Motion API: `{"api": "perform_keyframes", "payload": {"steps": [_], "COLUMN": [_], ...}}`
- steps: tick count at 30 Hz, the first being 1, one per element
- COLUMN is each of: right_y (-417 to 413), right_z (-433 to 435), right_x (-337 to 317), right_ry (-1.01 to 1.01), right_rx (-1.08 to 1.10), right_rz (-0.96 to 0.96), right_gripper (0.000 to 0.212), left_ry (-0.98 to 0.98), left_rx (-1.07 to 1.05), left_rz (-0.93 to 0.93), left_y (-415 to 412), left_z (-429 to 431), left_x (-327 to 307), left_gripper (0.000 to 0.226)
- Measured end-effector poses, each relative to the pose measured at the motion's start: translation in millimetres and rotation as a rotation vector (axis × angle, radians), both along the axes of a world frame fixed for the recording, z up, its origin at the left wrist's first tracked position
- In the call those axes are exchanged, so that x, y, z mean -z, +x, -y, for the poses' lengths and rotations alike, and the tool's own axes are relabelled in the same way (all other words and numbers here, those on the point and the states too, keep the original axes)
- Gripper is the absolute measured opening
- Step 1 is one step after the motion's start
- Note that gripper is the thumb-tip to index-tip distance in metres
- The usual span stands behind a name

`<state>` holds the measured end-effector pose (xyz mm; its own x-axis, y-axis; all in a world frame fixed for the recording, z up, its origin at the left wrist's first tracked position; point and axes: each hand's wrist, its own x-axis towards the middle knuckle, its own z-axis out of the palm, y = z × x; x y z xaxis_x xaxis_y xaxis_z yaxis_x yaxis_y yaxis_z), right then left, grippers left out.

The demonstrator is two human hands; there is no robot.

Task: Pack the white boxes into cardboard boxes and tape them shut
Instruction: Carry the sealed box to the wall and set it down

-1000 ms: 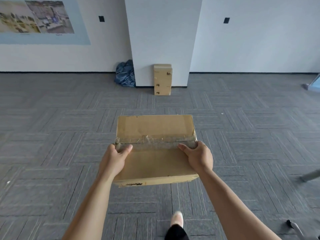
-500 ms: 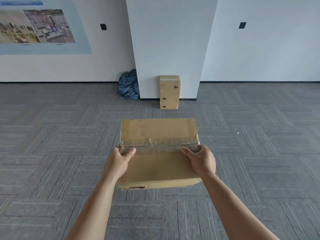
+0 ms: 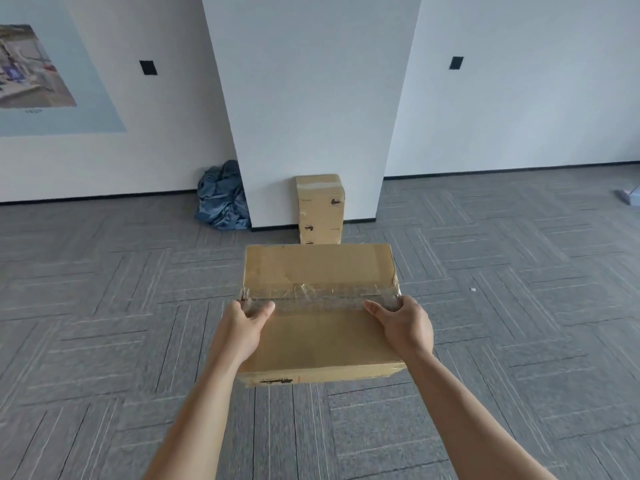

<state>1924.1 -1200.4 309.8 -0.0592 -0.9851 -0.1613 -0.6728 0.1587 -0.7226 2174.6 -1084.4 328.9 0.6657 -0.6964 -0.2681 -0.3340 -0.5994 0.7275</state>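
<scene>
Grey patterned carpet (image 3: 104,341) fills the lower two thirds of the frame, and above it rise white walls with a broad white pillar (image 3: 311,98) at upper centre and a large poster (image 3: 34,81) at the upper left. In the middle of the frame a closed cardboard box (image 3: 318,268) is carried level in the air, clear of the floor, with both arms stretched forward. Beyond it, at the pillar's foot, a taped carton (image 3: 320,207) stands upright, with a crumpled blue cloth (image 3: 221,199) just to its left. The left hand (image 3: 242,327) is clamped on the box's left edge and the right hand (image 3: 405,327) on its right edge, each with the thumb laid on the lid and the fingers wrapped down the side, out of sight. A wrinkled strip of clear tape (image 3: 318,294) runs across the lid from one thumb to the other, so the seam looks sealed. Whether white boxes are inside cannot be seen. The corrugated walls look stiff and hold their shape under the squeeze. I judge the load moderate, since it rides flat at arm's length without sagging. The tape looks slick, so the bare cardboard sides and the bottom edges seem the safer places to grip. Two small black wall plates (image 3: 148,67) flank the pillar.
</scene>
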Motion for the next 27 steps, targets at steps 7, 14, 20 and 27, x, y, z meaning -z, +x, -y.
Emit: {"api": "perform_keyframes", "payload": {"steps": [7,14,20,27], "right_y": [47.8,74.6,97.8,144.2], "right_z": [113.5,285.6,420.2,549.3], "right_x": [5.7,27.8,16.5,19.3], "right_ry": [0.008,0.045,0.089,0.135], "right_rx": [0.049,-0.013,-0.134,-0.173], "right_rz": [0.017,0.03,0.025,0.061], "right_gripper": [0.05,0.048,0.043,0.047], "left_ry": [-0.021,0.0,0.002,0.022], "left_rx": [0.052,0.048,0.015,-0.023], "left_rz": [-0.034,-0.012,-0.022,-0.033], "left_y": [56.3,81.4,109.2,159.0], "left_z": [128.8,294.9,416.2,538.5], "left_x": [7.8,20.2,14.2,13.4], "left_gripper": [0.063,0.073,0.074,0.075]}}
